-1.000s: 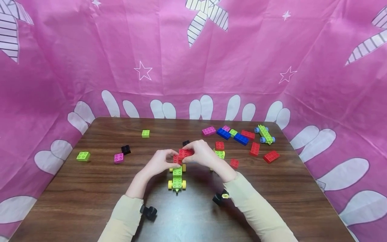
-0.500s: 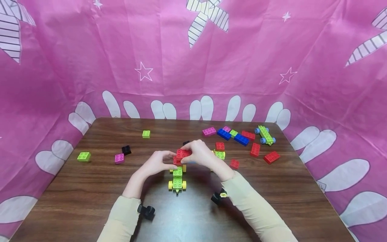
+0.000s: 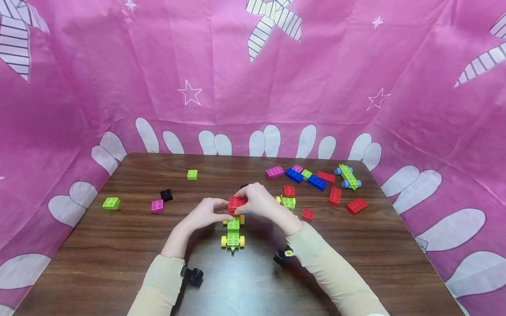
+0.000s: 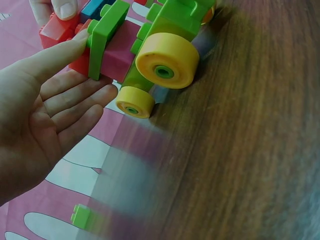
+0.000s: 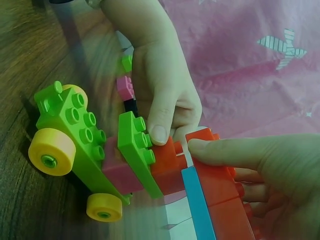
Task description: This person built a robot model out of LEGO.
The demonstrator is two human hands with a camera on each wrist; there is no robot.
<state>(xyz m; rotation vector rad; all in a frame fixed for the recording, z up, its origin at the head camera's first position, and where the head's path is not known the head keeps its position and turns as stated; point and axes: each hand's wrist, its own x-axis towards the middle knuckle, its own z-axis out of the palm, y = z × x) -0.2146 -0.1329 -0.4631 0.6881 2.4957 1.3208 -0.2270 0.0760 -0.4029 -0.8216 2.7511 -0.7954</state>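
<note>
A green toy car base (image 3: 233, 237) with yellow wheels (image 4: 167, 60) stands on the table, tow hook toward me. At its far end a pink brick (image 5: 120, 170), a green plate (image 5: 135, 147) and a red brick (image 5: 167, 167) are stacked. My left hand (image 3: 207, 213) pinches this red brick, its thumb on the near side. My right hand (image 3: 257, 199) grips a piece made of red bricks (image 5: 212, 175) over a blue plate (image 5: 197, 205). That piece is held right over the stack's studs; whether they touch, I cannot tell.
Loose red bricks (image 3: 334, 195), blue bricks (image 3: 316, 182) and a second car base with blue wheels (image 3: 348, 176) lie at the right. Behind my right hand is another yellow-wheeled base (image 3: 289, 202). At the left are green (image 3: 111, 203), pink (image 3: 157, 206) and black bricks (image 3: 166, 195).
My right hand has moved slightly left with the red-and-blue piece, which now covers the stacked red brick in the head view. My left hand keeps its hold on the stack.
</note>
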